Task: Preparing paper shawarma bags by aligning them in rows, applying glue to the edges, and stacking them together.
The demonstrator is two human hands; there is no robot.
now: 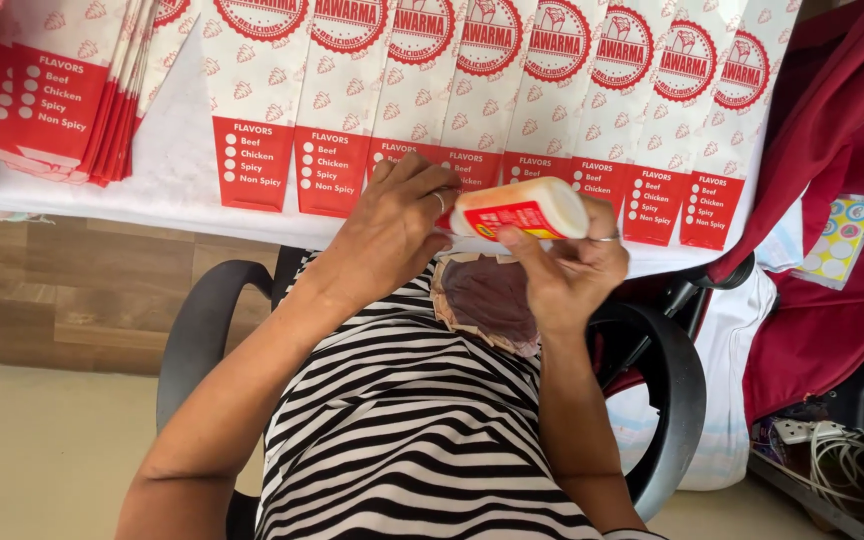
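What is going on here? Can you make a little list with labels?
Left hand: the left hand grips the red cap end of the bottle.
Right hand: the right hand holds the bottle sideways.
Bottle: white with a red label.
Table: the table holds a row of paper bags, overlapping.
Stack: more bags piled at left.
Lap: a brown pad below the hands.

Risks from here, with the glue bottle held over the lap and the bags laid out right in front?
1. The glue bottle lies sideways between the left hand and right hand; if its cap end at the left fingers comes open, glue may drip on the striped shirt.
2. The row of paper bags overlaps along the table edge; stray glue could stick neighbours together.
3. The bags overhang the edge; a bump may drop some.
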